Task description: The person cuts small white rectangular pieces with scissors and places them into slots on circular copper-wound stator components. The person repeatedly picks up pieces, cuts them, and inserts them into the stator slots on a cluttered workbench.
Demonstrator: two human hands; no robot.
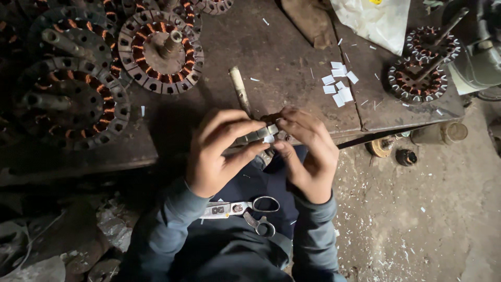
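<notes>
— Head view first: what do the fingers have?

— Both hands pinch one small grey metal piece with a strip of white paper (267,133) on it. The left hand (216,154) closes thumb and forefinger on its left end; the right hand (308,154) curls round its right end. It sits between the fingertips, above the lap, at the edge of the dark, worn workbench (271,57).

— Any containers?

— A small round tin (453,131) lies on the floor under the bench corner; I cannot tell what is in it.

— Around that?

— Steel scissors (245,209) rest on the lap. Cut white paper slips (339,86) lie on the bench to the right, a pale wooden-handled tool (240,90) beyond the fingers, and copper-wound round motor stators (160,51) at the far left.
</notes>
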